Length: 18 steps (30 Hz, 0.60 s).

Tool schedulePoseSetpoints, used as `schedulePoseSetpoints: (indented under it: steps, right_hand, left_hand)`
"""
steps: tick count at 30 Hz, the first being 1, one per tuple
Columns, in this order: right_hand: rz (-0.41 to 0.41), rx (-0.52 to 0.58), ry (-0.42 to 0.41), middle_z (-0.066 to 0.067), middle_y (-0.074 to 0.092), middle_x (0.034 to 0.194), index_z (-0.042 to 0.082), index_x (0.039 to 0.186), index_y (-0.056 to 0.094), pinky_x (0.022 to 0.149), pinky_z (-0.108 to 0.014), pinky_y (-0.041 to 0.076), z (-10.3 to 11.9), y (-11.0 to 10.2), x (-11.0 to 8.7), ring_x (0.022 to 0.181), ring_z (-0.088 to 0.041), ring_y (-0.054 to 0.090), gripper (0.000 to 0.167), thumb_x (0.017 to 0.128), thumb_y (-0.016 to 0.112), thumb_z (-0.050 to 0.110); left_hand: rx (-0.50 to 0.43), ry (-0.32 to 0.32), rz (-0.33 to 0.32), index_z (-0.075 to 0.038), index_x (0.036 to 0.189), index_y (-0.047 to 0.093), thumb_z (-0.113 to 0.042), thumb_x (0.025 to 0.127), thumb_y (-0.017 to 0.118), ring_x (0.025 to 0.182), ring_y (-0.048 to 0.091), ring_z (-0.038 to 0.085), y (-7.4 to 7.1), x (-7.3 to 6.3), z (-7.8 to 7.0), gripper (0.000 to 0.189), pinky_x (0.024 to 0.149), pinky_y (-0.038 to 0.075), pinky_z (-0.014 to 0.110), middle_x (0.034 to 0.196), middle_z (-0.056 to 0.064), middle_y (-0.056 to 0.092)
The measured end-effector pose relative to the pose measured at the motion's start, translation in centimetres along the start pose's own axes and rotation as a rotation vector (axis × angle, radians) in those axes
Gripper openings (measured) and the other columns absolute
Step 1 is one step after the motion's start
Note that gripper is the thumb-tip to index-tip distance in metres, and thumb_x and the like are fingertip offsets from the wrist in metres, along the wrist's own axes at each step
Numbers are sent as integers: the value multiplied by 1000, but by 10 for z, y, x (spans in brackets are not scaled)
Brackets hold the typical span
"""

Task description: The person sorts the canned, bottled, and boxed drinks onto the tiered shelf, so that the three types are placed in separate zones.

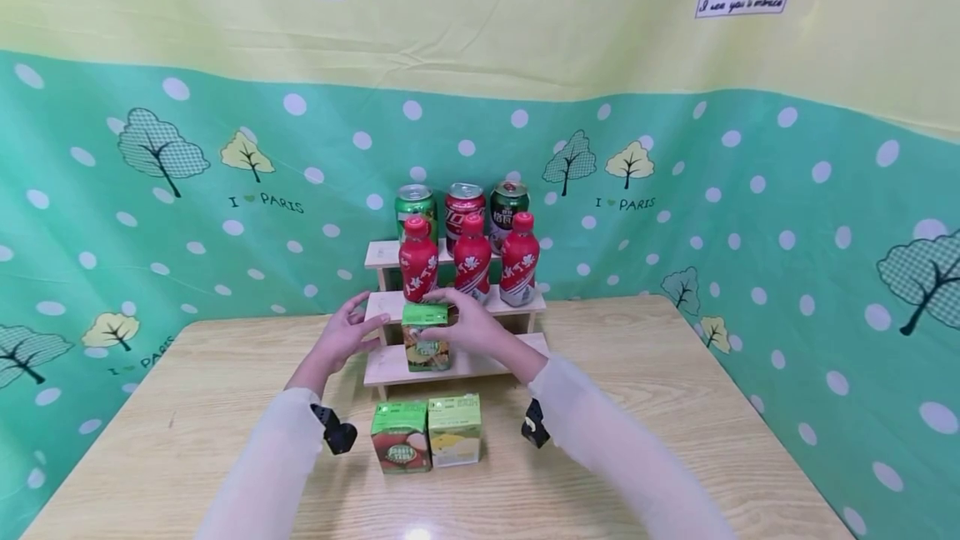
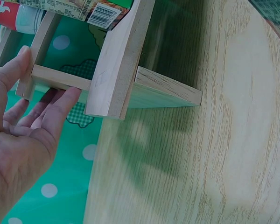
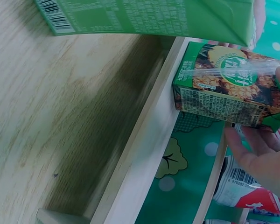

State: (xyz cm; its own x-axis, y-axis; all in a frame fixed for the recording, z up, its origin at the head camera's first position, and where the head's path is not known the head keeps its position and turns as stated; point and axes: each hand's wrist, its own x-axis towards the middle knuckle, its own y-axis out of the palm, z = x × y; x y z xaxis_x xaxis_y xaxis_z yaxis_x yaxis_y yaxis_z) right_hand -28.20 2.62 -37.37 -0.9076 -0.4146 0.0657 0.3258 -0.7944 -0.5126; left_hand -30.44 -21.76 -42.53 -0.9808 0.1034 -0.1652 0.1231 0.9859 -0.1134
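In the head view my right hand (image 1: pixel 474 325) holds a green juice carton (image 1: pixel 427 359) with pineapple pictures, standing at the lowest step of a small wooden display rack (image 1: pixel 480 367). The right wrist view shows the thumb on one end of this carton (image 3: pixel 224 79) and fingers along its side. My left hand (image 1: pixel 343 338) is at the rack's left end. In the left wrist view its thumb lies against the middle shelf board, with the fingers around the side strut (image 2: pixel 60 77). Two more cartons, one red and green (image 1: pixel 402 450), one yellow (image 1: pixel 455 444), stand side by side before the rack.
Three red bottles (image 1: pixel 472 261) stand on the middle step, close behind the right hand. Several drink cans (image 1: pixel 465 205) line the top step. The wooden table (image 1: pixel 637 390) extends to both sides, and a patterned cloth (image 1: pixel 322 157) hangs behind.
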Motion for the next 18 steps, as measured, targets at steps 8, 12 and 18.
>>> schedulePoseSetpoints:
  steps: [8, 12, 18]
  right_hand:
    - [-24, -18, -28, 1, 55, 129, 23, 128, 53, 98, -37, 49, -2, -7, -8, 116, -19, 53, 54, 79, 75, 28]
    - [-25, -5, -62, -2, 57, 127, 18, 129, 53, 97, -35, 51, -3, -11, -14, 115, -21, 55, 53, 81, 74, 25]
    - [-40, 9, -38, -6, 58, 126, 14, 129, 53, 99, -38, 50, -6, -17, -24, 116, -24, 55, 51, 83, 72, 25]
  left_hand:
    - [-10, 0, 0, -16, 152, 5, -23, 93, 59, 133, 35, 44, 2, 0, 1, 81, 102, 45, 46, 151, 30, 14]
    - [-3, -6, -5, -16, 152, 5, -23, 93, 59, 133, 34, 44, 1, 0, 0, 80, 102, 45, 46, 152, 31, 10]
    - [0, -2, -3, -15, 152, 4, -23, 93, 59, 133, 33, 45, 0, -1, -1, 80, 102, 45, 46, 152, 31, 11]
